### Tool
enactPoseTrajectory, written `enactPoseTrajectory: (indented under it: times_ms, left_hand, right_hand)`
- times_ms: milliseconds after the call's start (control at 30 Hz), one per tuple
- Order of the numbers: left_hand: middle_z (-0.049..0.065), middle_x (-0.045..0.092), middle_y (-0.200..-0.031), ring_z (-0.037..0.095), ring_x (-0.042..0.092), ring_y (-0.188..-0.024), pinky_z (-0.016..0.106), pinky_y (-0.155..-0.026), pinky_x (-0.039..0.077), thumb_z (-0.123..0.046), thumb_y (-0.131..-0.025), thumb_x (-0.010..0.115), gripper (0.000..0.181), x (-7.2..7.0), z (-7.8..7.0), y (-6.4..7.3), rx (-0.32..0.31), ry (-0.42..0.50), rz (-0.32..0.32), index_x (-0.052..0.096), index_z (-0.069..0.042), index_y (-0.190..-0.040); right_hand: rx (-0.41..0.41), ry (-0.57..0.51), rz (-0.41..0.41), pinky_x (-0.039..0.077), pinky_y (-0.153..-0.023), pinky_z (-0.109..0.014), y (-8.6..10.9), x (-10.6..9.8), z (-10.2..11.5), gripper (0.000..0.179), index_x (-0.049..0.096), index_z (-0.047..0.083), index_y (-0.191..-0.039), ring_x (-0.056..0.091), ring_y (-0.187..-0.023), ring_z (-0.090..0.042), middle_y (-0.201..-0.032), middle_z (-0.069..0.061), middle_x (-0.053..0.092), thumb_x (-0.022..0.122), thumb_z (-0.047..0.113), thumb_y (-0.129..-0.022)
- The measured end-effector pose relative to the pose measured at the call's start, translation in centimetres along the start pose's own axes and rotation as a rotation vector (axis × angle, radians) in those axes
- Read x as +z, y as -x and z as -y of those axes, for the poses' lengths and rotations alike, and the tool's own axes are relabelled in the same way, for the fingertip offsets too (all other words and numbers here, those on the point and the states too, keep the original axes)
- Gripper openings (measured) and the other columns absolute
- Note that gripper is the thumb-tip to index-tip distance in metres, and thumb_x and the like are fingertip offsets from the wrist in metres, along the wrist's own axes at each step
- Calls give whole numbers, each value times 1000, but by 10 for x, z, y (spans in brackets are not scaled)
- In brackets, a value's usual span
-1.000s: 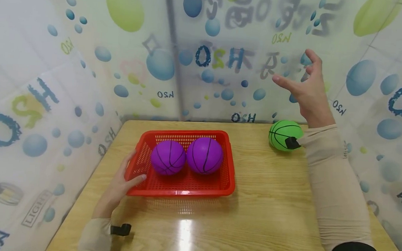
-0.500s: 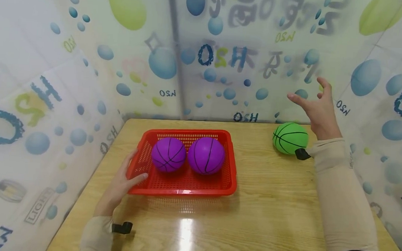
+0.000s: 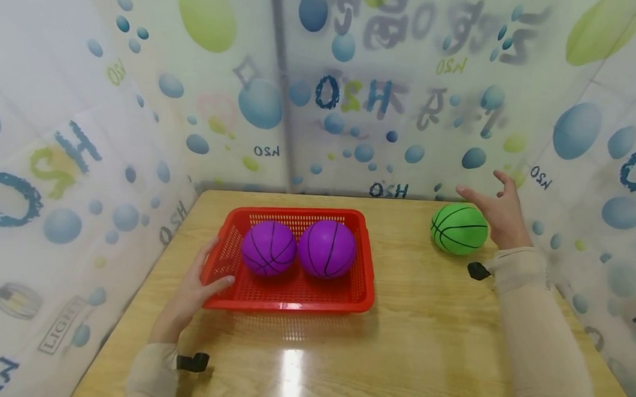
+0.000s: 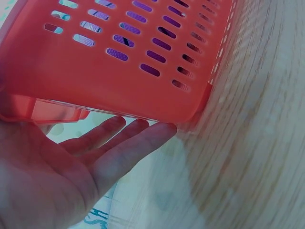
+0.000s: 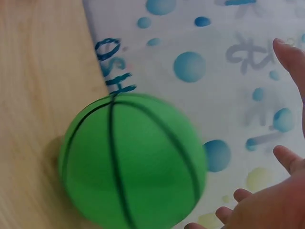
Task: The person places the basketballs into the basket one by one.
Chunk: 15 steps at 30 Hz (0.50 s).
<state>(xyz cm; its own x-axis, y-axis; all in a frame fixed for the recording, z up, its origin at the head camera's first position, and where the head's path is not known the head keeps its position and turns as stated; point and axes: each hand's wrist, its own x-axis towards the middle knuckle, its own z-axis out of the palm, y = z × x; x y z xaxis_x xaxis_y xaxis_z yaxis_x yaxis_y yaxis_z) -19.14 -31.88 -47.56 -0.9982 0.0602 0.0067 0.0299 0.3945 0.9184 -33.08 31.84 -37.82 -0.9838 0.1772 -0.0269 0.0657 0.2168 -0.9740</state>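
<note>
My left hand (image 3: 188, 290) holds the left end of a red perforated plastic basket (image 3: 291, 307), its thumb over the front-left rim and its fingers along the outer wall. In the left wrist view, fairly straight fingers (image 4: 136, 145) lie against that wall. Two purple balls with black basketball lines, a left one (image 3: 269, 248) and a right one (image 3: 327, 249), sit side by side in the basket. My right hand (image 3: 500, 217) hovers just right of a green basketball-patterned ball (image 3: 459, 228), fingers spread and holding nothing. The right wrist view shows a gap between that hand and the green ball (image 5: 133, 162).
All of this stands on a wooden table (image 3: 418, 347). A patterned curtain (image 3: 352, 158) hangs along its back edge and both sides. A small black piece (image 3: 478, 271) sticks out from the right wrist.
My right hand has come down from well above the green ball to beside it. My left hand stays at the basket, and the balls have not visibly been moved.
</note>
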Motion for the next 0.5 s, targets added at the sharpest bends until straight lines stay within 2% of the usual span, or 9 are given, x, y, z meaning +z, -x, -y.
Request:
enactPoseTrajectory:
  times_ms: [167,300,367,500]
  left_hand:
    - [13,5,-187,49,26,-161,79,-126,26,-27,-105,77,101,0,-1,0,-5,5,-2,11,-40,-180]
    - [14,7,-186,48,31,-159,76,-126,28,-27,-105,77,100,0,0,1,-3,9,-5,11,-38,-180]
    - [14,11,-186,46,36,-157,70,-127,31,-26,-105,77,100,0,1,0,-4,19,-3,11,-37,-180]
    - [14,16,-184,42,44,-153,54,-124,36,-26,-105,78,100,1,1,1,-5,29,0,12,-35,-180]
  right_hand:
    - [38,-1,24,11,-134,-70,-8,5,-35,120,-3,37,-180,-8,-169,-47,-183,-21,-19,84,53,-98]
    - [23,31,43,19,-130,-74,-13,13,-56,120,1,33,-181,1,-168,-50,-184,-21,-12,84,55,-97]
    - [9,69,40,26,-128,-74,-15,18,-65,121,4,29,-181,10,-166,-53,-184,-23,-6,85,56,-96]
    - [11,135,10,33,-123,-77,-16,28,-76,124,7,24,-181,17,-161,-57,-180,-30,-1,87,59,-93]
